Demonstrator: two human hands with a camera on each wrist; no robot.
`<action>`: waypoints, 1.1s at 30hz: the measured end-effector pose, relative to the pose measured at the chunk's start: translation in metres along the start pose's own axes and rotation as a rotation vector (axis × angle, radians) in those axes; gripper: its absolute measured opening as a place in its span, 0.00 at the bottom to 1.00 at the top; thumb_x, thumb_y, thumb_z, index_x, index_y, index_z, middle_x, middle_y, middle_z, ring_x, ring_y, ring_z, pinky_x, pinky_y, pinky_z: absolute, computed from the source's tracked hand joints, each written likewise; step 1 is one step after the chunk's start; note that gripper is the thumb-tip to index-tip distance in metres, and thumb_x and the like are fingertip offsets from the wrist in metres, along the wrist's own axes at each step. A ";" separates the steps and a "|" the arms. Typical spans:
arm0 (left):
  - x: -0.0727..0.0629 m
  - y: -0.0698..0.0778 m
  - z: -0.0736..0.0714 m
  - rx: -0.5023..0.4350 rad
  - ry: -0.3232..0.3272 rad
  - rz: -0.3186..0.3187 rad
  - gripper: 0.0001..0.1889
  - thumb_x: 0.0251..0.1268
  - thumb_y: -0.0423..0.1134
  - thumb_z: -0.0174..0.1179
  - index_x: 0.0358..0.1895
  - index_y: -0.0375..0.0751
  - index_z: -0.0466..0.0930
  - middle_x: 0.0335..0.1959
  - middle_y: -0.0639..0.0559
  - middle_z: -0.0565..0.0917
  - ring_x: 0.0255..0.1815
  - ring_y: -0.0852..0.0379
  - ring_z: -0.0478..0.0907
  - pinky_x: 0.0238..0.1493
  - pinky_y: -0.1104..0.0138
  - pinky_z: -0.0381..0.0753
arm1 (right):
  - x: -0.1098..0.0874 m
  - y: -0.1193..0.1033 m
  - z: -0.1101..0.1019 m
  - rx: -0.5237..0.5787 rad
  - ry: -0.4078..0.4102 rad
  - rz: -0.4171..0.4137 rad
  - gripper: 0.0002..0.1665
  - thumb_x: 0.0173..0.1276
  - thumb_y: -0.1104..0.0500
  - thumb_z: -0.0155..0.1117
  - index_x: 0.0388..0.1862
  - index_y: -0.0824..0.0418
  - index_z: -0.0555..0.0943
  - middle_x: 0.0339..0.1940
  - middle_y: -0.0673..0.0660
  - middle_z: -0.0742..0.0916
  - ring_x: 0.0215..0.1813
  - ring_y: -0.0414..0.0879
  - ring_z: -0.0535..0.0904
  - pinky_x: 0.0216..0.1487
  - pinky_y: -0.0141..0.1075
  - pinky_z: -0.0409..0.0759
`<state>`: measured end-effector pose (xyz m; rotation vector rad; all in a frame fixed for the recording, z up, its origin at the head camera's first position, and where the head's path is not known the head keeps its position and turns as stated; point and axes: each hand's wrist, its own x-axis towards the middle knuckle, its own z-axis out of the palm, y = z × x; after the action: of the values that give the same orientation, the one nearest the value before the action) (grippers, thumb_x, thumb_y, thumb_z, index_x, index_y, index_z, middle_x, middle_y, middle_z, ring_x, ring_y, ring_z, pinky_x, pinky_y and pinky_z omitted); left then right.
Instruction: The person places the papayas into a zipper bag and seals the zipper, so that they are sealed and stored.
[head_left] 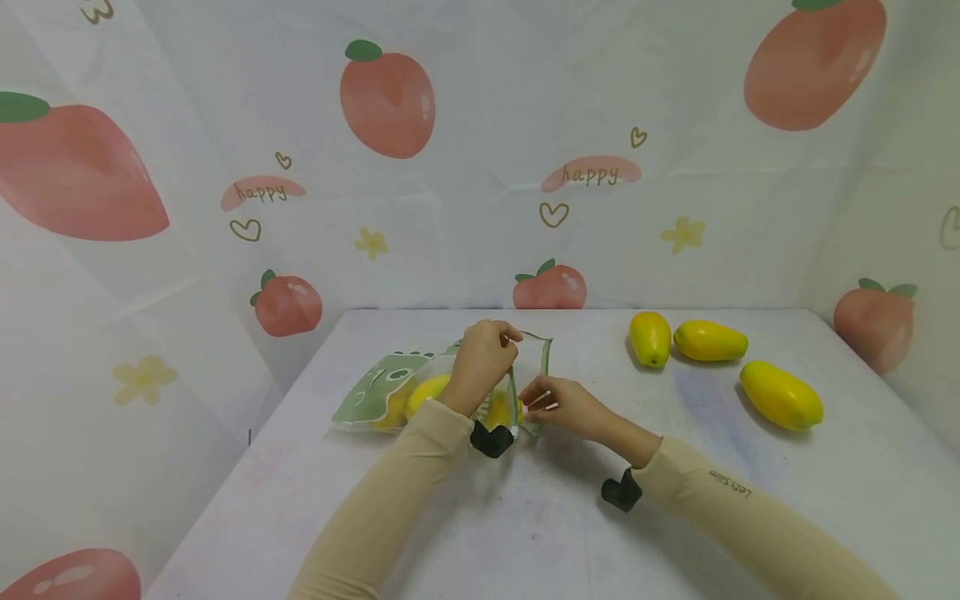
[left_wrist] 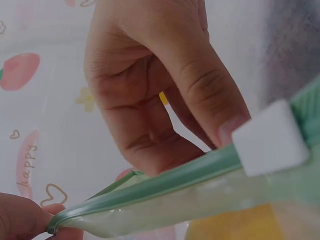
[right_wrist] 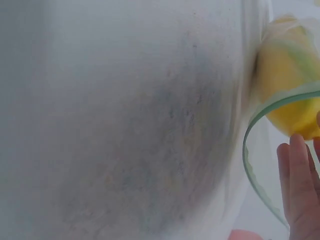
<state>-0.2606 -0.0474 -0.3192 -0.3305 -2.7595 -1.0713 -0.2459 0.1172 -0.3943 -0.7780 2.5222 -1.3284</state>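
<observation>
A white backdrop (head_left: pixel 457 233) printed with peaches and hearts fills the far side; the pale counter (head_left: pixel 540 525) spreads in front of it. Left of centre on the counter lies a clear bag (head_left: pixel 375 396) with a green cartoon face, its long axis running left to right and its gaping mouth turned rightward.

The left hand (head_left: pixel 482 360) pinches the upper end of the bag's green rim (left_wrist: pixel 150 187). The right hand (head_left: pixel 566 406) sits at the mouth, fingers extended and thumb apart, gripping nothing visible.

What matters most is this: the mouth fruit (right_wrist: pixel 286 72), yellow and inside the bag, lies just left of the right hand's fingertips, seemingly end-on to them, making the right hand the nearer; whether they touch it cannot be told. More yellow fruit (head_left: pixel 426 394) lies deeper inside. Well to the right, on the counter, the leftmost fruit (head_left: pixel 650 340) runs far to near, the middle fruit (head_left: pixel 711 341) lies crosswise and the rightmost fruit (head_left: pixel 782 396) slants.

Smallest is the white slider (left_wrist: pixel 271 139), near the rim's lower end beside the right thumb
</observation>
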 end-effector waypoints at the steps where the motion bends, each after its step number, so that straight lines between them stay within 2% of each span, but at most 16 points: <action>1: 0.000 0.000 0.000 -0.002 -0.001 -0.003 0.13 0.60 0.27 0.53 0.41 0.40 0.87 0.20 0.51 0.78 0.13 0.61 0.77 0.16 0.73 0.68 | 0.000 0.001 0.000 -0.002 -0.004 0.001 0.13 0.63 0.64 0.67 0.46 0.66 0.79 0.47 0.60 0.85 0.51 0.54 0.83 0.50 0.40 0.83; 11: -0.003 0.000 -0.002 -0.010 0.000 -0.015 0.13 0.61 0.28 0.53 0.41 0.40 0.87 0.19 0.51 0.78 0.14 0.60 0.77 0.17 0.72 0.69 | -0.002 0.004 0.000 -0.014 -0.030 0.005 0.15 0.63 0.67 0.65 0.48 0.70 0.78 0.47 0.65 0.84 0.48 0.55 0.84 0.49 0.40 0.83; 18: -0.003 0.001 -0.003 -0.002 0.002 -0.020 0.13 0.61 0.28 0.53 0.41 0.41 0.87 0.22 0.50 0.79 0.14 0.60 0.76 0.17 0.72 0.69 | -0.007 0.006 -0.005 -0.030 -0.012 0.028 0.20 0.63 0.65 0.66 0.53 0.68 0.75 0.45 0.61 0.84 0.47 0.52 0.84 0.52 0.43 0.82; 25: -0.003 0.001 -0.003 0.000 0.003 -0.027 0.12 0.61 0.28 0.54 0.41 0.40 0.87 0.24 0.50 0.79 0.15 0.60 0.75 0.19 0.72 0.71 | -0.016 0.016 -0.018 -0.035 0.019 0.006 0.22 0.64 0.64 0.66 0.55 0.68 0.75 0.49 0.63 0.83 0.49 0.53 0.83 0.53 0.44 0.81; 33: -0.003 -0.001 -0.004 -0.028 -0.005 -0.050 0.12 0.62 0.28 0.53 0.41 0.40 0.86 0.24 0.49 0.78 0.16 0.59 0.76 0.20 0.71 0.72 | -0.032 0.020 -0.038 -0.002 0.063 0.039 0.23 0.66 0.62 0.64 0.57 0.70 0.73 0.50 0.67 0.82 0.52 0.57 0.82 0.54 0.47 0.81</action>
<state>-0.2573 -0.0513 -0.3171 -0.2695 -2.7739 -1.1228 -0.2413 0.1707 -0.3909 -0.6939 2.5733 -1.3595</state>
